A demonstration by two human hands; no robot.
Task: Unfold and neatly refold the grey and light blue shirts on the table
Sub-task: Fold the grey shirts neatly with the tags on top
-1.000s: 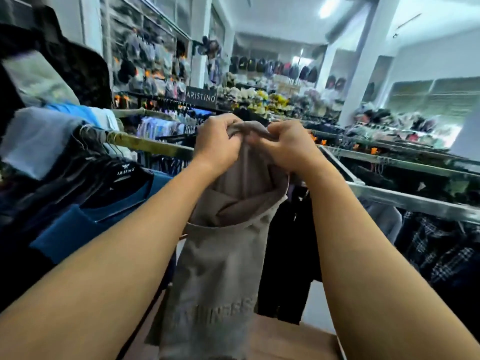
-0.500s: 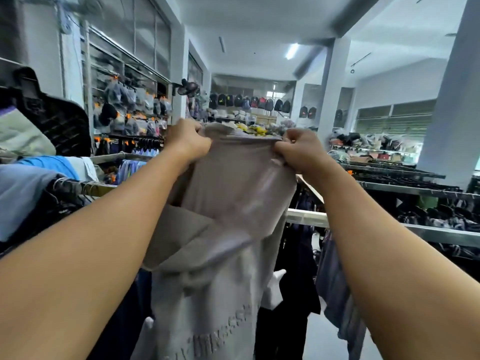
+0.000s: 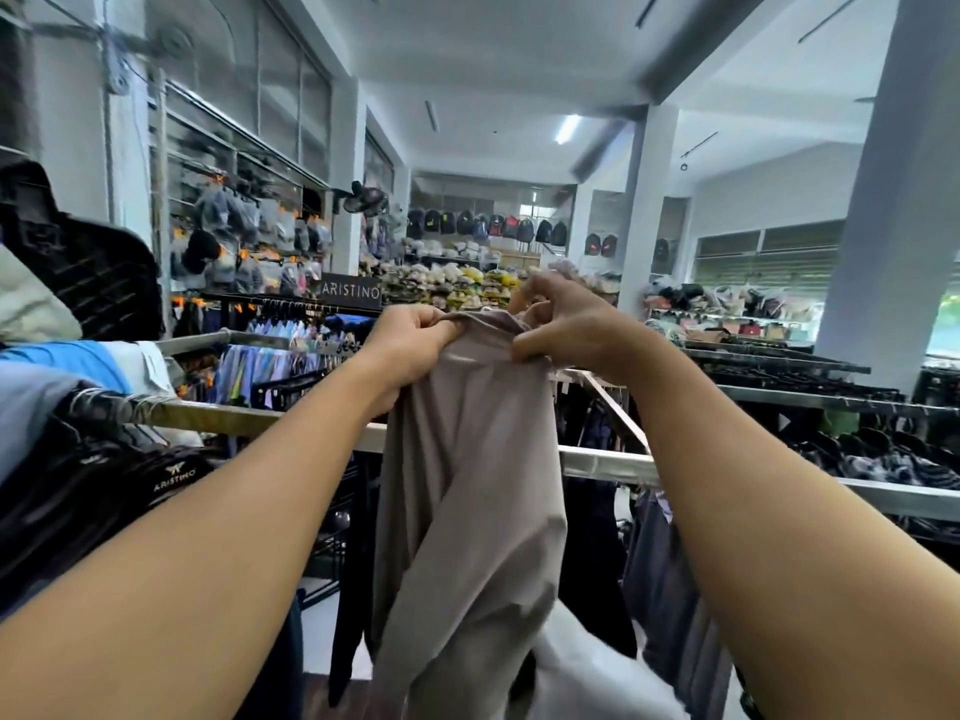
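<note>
Cloth of the grey shirt (image 3: 467, 501) hangs straight down in mid-air between the two outstretched arms, and its lower part runs out of the bottom of the view. Its top edge is bunched together and held up at about the height of the hands, which sit close side by side. The left hand (image 3: 410, 345) grips the left end of that gathered edge, fingers curled round the fabric. The right hand (image 3: 566, 330) pinches the right end between thumb and forefinger, its other fingers bent and raised above the cloth. The shirt touches nothing else that can be seen.

Just behind it a metal rail (image 3: 602, 462) crosses the view, with dark garments (image 3: 592, 553) hanging below. To the left, black clothes carry a white ARISTINO label (image 3: 174, 479). Beyond the hands stands a dark ARISTINO sign (image 3: 349, 291) over a rack of light shirts (image 3: 265, 363). Farther back, backpacks (image 3: 488, 226) line the rear wall past a white pillar (image 3: 644, 215), and a ceiling light (image 3: 566, 128) glows overhead.
</note>
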